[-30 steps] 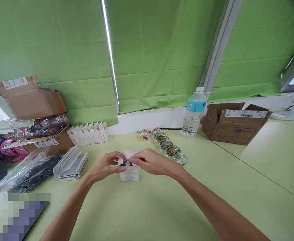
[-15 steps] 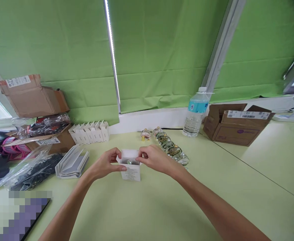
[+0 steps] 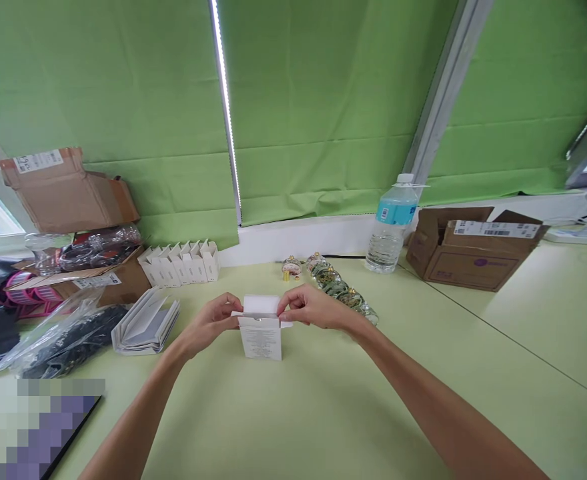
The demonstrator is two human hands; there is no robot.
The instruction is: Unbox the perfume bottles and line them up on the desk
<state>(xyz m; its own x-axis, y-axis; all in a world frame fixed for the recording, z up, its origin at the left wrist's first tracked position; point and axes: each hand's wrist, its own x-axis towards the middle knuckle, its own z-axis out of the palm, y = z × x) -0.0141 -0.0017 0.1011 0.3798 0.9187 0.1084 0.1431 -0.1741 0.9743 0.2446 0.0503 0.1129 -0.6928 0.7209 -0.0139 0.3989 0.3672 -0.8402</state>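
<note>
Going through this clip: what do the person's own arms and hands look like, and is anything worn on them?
The left forearm and right forearm are bare, with no sleeves in view. The left hand and right hand are ungloved, and no watch, ring or band shows.

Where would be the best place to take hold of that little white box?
Take the white box by its flat lower sides, coming from the near side. It stands upright with straight walls that suit a firm grip, while the thin top flaps, where the left hand and right hand are, would likely bend.
</note>
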